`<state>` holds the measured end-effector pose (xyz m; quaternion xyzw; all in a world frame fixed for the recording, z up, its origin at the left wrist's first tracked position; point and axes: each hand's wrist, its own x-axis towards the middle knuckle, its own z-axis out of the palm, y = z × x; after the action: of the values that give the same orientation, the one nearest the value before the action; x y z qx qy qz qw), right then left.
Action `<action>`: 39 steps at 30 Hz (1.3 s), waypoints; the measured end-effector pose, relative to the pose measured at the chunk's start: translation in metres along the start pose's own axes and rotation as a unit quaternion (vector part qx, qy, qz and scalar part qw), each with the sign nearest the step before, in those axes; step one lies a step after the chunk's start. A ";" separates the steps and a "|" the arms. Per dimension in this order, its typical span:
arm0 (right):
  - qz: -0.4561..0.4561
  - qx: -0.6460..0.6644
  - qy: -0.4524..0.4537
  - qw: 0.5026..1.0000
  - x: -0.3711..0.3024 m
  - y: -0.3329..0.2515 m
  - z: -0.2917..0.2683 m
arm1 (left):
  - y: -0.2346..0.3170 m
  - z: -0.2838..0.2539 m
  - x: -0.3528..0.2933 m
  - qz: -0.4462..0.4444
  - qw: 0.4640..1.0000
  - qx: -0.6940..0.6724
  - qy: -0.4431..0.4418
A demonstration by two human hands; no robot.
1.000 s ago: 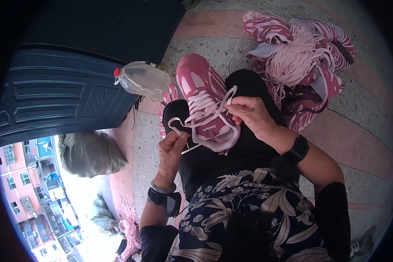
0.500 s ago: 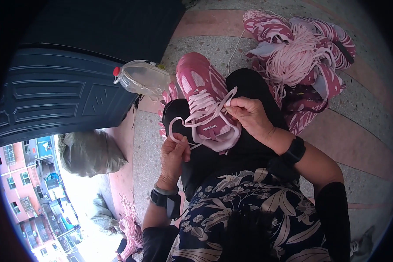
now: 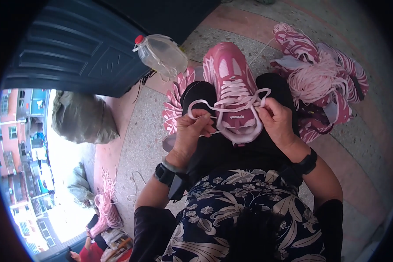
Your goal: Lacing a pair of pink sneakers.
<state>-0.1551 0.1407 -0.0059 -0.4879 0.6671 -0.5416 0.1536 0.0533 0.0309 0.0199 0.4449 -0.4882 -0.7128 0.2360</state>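
Shoelace [image 3: 236, 102] on the pink sneaker [image 3: 249, 84], pinched by left hand [image 3: 191, 132] and right hand [image 3: 278, 121], could slip if either slackens.

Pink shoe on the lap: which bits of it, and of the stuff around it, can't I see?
All in the head view:
Pink shoe: its sole faces down, hidden by the shoe itself.
Lace: the bit inside the left hand is covered by that hand's grip.
Sack: its opaque side hides whatever is inside.
Person in red: partly cut off by the lower edge.
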 end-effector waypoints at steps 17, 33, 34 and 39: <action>0.041 -0.030 -0.069 0.996 -0.009 0.007 -0.010 | -0.015 0.011 0.015 0.021 0.998 -0.050 -0.037; 0.112 0.002 -0.241 0.964 -0.003 -0.058 0.005 | -0.024 0.013 0.015 0.088 0.995 -0.018 -0.030; 0.132 0.016 -0.257 0.957 -0.004 -0.060 0.012 | -0.024 0.013 0.015 0.085 0.996 -0.014 -0.027; 0.183 0.054 -0.289 0.938 -0.001 -0.055 0.041 | -0.030 0.013 0.016 0.105 0.994 0.021 -0.017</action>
<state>-0.0978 0.1210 0.0271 -0.4837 0.6417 -0.3747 0.4624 0.0369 0.0375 -0.0118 0.3839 -0.5512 -0.6808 0.2920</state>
